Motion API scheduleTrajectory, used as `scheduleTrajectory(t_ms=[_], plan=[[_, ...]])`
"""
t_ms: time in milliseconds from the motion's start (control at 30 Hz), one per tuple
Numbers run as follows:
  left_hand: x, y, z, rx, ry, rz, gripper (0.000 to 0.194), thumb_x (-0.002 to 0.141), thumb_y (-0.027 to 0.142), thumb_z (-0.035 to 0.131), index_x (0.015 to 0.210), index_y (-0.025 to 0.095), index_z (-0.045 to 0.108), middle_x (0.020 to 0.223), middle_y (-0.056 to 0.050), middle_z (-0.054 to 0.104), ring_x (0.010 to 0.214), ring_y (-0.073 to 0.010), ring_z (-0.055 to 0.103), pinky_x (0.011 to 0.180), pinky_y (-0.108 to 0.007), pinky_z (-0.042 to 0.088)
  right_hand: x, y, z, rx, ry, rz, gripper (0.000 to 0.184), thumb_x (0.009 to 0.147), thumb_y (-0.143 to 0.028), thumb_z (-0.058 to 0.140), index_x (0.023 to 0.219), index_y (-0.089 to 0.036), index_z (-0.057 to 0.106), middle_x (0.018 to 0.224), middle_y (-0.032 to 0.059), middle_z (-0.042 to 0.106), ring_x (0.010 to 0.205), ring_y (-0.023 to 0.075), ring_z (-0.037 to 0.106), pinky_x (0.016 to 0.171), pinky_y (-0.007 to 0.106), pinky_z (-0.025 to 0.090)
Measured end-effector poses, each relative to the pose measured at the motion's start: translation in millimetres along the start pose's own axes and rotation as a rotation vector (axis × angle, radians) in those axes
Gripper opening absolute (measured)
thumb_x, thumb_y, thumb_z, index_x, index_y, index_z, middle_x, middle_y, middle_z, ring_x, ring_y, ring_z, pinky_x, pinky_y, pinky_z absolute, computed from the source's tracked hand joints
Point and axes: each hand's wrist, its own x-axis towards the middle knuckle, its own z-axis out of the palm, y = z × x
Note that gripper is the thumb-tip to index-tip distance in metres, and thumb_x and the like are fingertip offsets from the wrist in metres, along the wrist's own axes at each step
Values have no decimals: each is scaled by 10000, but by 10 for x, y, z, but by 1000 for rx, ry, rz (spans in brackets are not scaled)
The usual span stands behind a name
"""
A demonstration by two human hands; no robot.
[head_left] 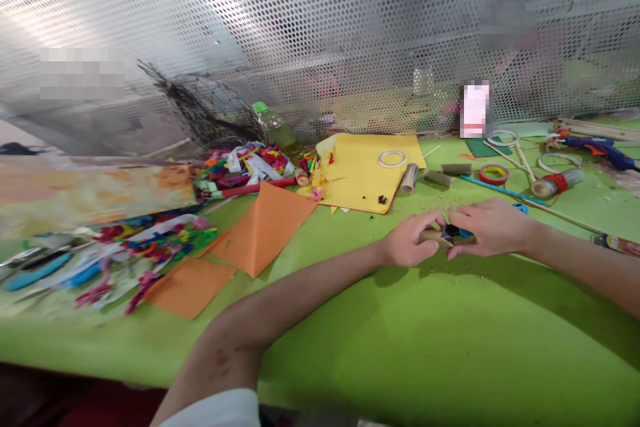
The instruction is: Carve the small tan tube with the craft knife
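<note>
Both my hands meet low over the green table, to the right of the middle. My left hand [407,240] is closed round a short brown tube [434,238], thumb along its near side. Against the tube's right end, my right hand [487,230] is closed with bent fingers on a small dark-and-blue object [459,232]; its kind is mostly hidden by the fingers. Pale crumbs lie on the table around the hands. Just beyond them rest more short tubes, one upright-leaning [410,178] and others lying flat [439,178].
A yellow sheet [360,174] with a white tape ring [393,159] lies ahead. Orange paper [265,230] and colourful scraps [170,240] cover the left. On the right are red tape [494,175], thin sticks [520,200] and a blue glue gun [603,147]. Perforated metal [350,34] stands behind.
</note>
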Motion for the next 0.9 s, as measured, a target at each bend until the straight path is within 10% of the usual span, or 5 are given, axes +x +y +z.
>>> scheduleTrajectory(t_ms=[900], plan=[[29, -29, 10, -2, 8, -30, 223, 761, 270, 509, 956, 179, 451, 613, 60, 450, 521, -98, 359, 524, -227, 284, 51, -43, -110, -1, -165, 189, 784, 813, -861, 293, 1050, -174, 588, 884, 130, 701, 621, 220, 605, 531, 296, 220]])
